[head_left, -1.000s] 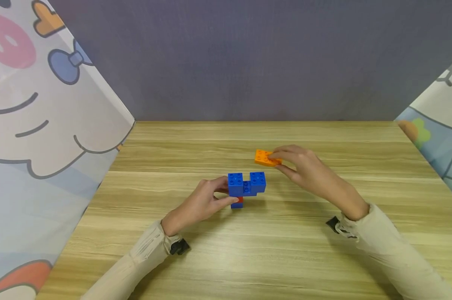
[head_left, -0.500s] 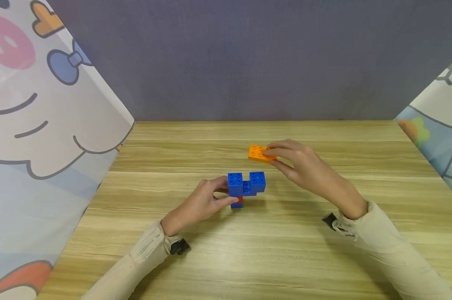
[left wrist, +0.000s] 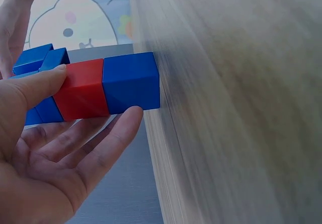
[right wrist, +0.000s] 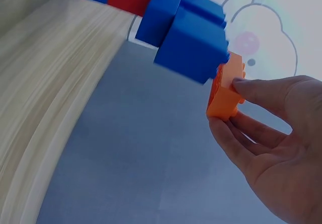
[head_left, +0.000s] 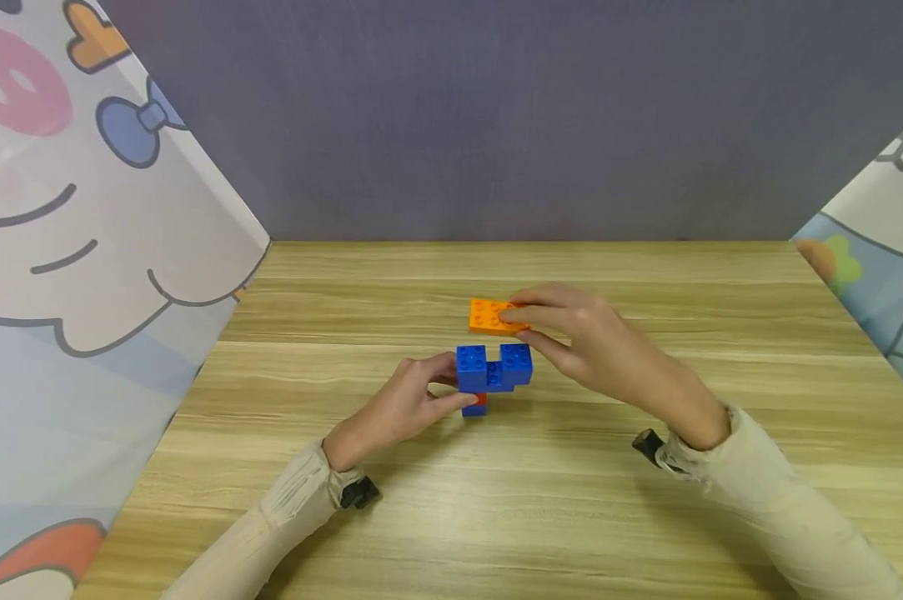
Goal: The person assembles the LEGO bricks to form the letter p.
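My left hand (head_left: 400, 410) grips a small tower of toy building bricks, thumb on one side and fingers on the other. A blue brick (left wrist: 132, 82) forms the tower's foot, with a red brick (left wrist: 83, 89) stacked on it. Blue bricks (head_left: 471, 367) top the tower, two raised blocks with a lower gap between them, reaching out to the right. My right hand (head_left: 579, 337) pinches an orange brick (head_left: 489, 316) by its right end, studs up. In the head view that brick appears just beyond the tower's top; the right wrist view shows its hollow underside facing the blue bricks.
The tower stands on a wood-grain table (head_left: 451, 517). A grey panel (head_left: 496, 125) rises behind the table's far edge. Cartoon-printed panels (head_left: 121, 250) flank it on both sides. A dark wrist device (head_left: 359, 493) hangs at the left cuff.
My right hand has carried the orange brick leftward, from right of the tower to behind its top. The left hand and the tower have stayed in place.
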The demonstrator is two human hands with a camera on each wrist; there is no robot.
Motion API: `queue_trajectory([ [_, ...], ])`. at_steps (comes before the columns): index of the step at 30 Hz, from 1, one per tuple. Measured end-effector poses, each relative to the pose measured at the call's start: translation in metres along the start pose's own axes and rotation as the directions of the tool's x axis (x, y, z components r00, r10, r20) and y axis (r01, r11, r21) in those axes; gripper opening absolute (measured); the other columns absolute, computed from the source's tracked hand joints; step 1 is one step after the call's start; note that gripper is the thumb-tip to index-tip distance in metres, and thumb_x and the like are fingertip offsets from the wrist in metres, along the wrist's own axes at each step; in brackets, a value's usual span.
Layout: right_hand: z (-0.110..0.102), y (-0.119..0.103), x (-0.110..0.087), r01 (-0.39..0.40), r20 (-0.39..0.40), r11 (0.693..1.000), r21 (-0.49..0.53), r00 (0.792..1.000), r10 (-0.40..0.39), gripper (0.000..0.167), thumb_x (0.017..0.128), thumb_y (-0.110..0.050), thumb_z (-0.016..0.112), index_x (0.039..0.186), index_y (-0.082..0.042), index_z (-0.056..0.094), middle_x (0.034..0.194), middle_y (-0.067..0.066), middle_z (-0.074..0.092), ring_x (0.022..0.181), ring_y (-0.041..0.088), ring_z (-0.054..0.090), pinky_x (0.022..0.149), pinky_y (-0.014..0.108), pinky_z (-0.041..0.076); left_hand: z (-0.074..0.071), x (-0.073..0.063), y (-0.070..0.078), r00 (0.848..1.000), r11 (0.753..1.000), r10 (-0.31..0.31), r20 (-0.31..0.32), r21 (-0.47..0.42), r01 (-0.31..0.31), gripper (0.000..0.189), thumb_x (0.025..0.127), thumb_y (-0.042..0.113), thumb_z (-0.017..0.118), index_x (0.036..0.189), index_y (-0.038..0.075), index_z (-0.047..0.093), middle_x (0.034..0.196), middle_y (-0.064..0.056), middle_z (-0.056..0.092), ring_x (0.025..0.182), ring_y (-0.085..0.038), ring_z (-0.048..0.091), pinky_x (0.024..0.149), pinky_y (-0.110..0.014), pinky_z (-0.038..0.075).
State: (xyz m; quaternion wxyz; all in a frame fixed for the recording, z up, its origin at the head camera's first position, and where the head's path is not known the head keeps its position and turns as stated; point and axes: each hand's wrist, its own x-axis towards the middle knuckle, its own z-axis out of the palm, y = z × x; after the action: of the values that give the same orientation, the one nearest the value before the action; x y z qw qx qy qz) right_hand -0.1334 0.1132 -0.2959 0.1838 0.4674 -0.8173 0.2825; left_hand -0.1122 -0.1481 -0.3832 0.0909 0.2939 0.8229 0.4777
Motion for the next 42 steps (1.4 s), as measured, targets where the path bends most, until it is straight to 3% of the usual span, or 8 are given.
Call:
queue_trajectory([
  [10, 0.008, -0.010, -0.004, 0.029, 0.044, 0.999, 0.043, 0.999, -0.031, 0.028, 0.083, 0.002, 0.078, 0.110, -0.004, 0.075, 0.116, 0.012, 0.069, 0.107, 0.028, 0.066, 0.083, 0.038, 0.059, 0.000, 0.000, -0.001, 1.000, 1.000, 0.020, 0.009, -0.016, -0.020, 0.031, 0.096, 0.020, 0.069, 0.126, 0.013, 0.063, 0.114, -0.001, 0.072, 0.099, -0.012, 0.070, 0.071, -0.023, 0.059],
  [22, 0.005, -0.019, -0.008, 0.007, 0.113, 0.999, 0.039, 0.993, -0.011, 0.029, 0.084, -0.002, 0.078, 0.112, -0.005, 0.074, 0.121, 0.012, 0.068, 0.112, 0.028, 0.064, 0.086, 0.036, 0.058, 0.000, 0.000, 0.000, 1.000, 1.000, 0.009, 0.011, -0.013, -0.008, 0.033, 0.096, 0.020, 0.069, 0.127, 0.012, 0.062, 0.115, -0.001, 0.071, 0.099, -0.014, 0.070, 0.071, -0.023, 0.059],
  [42, 0.005, -0.020, -0.007, 0.009, 0.152, 1.000, 0.002, 0.988, -0.009, 0.034, 0.085, 0.000, 0.077, 0.118, -0.005, 0.073, 0.123, 0.012, 0.066, 0.111, 0.027, 0.063, 0.083, 0.032, 0.058, 0.000, 0.000, 0.000, 1.000, 1.000, -0.005, 0.011, -0.008, 0.005, 0.035, 0.096, 0.023, 0.068, 0.129, 0.014, 0.061, 0.114, 0.000, 0.072, 0.100, -0.013, 0.070, 0.070, -0.023, 0.059],
])
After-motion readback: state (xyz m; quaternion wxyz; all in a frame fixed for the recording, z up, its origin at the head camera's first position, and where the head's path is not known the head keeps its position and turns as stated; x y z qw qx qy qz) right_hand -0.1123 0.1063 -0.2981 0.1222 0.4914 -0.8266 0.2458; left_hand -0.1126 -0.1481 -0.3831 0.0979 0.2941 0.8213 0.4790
